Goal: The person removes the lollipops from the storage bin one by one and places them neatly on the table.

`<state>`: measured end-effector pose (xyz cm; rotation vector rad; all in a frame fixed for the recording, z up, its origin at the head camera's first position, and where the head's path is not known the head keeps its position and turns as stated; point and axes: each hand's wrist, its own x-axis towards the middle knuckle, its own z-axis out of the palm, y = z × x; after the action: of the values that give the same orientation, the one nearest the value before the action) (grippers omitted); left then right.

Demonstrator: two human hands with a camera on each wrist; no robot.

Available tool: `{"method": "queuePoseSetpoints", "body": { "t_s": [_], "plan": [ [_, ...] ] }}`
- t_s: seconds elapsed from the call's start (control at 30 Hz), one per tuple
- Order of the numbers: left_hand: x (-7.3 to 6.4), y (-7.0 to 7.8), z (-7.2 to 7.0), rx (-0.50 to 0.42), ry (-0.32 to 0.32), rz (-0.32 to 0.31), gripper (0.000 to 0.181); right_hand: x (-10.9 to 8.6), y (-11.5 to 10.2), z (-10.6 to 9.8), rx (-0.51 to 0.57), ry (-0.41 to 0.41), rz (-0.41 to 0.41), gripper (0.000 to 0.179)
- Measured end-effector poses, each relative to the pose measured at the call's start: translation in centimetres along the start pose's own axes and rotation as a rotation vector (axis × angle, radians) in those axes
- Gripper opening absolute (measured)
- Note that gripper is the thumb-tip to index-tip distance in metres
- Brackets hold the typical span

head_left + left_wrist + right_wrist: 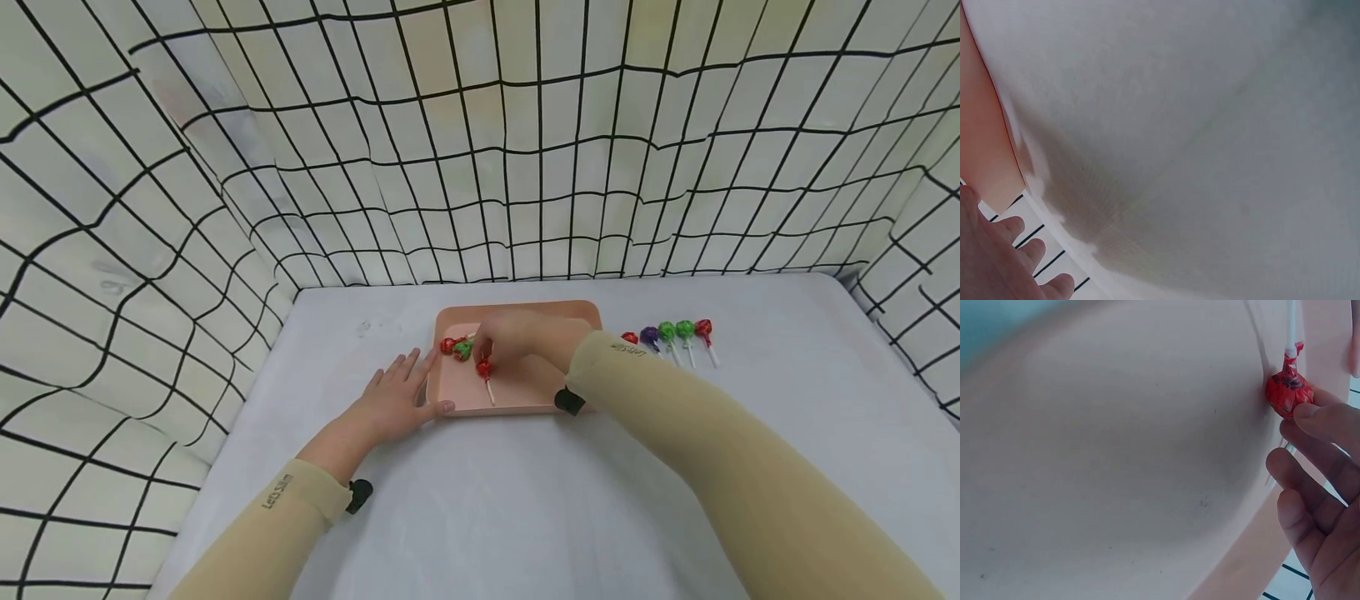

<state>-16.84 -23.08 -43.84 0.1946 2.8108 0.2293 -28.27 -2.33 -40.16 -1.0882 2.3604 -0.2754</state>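
My right hand (pixel 517 337) reaches over the pink tray (pixel 536 390). Its thumb and index finger pinch the wrapped head of a red lollipop (pixel 1289 394), whose white stick points toward the tray's near edge; the other fingers are loosely bent. Beside it, at the tray's left end, lie another red lollipop (pixel 447 345) and a green lollipop (pixel 462 351), their sticks partly hidden by the right hand. My left hand (pixel 393 400) lies with spread fingers at the tray's left side, its fingertips and thumb at the rim.
Right of the tray, a row of lollipops lies on the white table (pixel 480 508): a red one (pixel 629 337) partly behind the right sleeve, a purple one (pixel 649 335), two green ones and a red one (pixel 703 327). Black netting (pixel 540 150) over white sheets surrounds the table's back and sides.
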Motion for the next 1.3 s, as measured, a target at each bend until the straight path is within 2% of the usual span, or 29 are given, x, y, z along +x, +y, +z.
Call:
{"method": "queuePoseSetpoints", "body": {
  "t_s": [0.47, 0.73, 1.03, 1.3],
  "plan": [
    [-0.06, 0.07, -0.11, -0.009, 0.008, -0.002, 0.101, -0.57, 0.03, -0.28, 0.088, 0.041, 0.039, 0.019],
    [-0.51, 0.18, -0.51, -0.01, 0.007, 0.02, 0.101, -0.73, 0.42, 0.19, 0.162, 0.001, 0.042, 0.022],
    [-0.48, 0.21, -0.44, -0.015, 0.011, 0.011, 0.098, -0.67, 0.42, 0.62, 0.109, 0.009, -0.015, 0.021],
    [-0.43, 0.18, -0.35, -0.009, 0.008, 0.013, 0.099, -0.99, 0.68, 0.33, 0.132, 0.028, 0.017, 0.025]
  ]
}}
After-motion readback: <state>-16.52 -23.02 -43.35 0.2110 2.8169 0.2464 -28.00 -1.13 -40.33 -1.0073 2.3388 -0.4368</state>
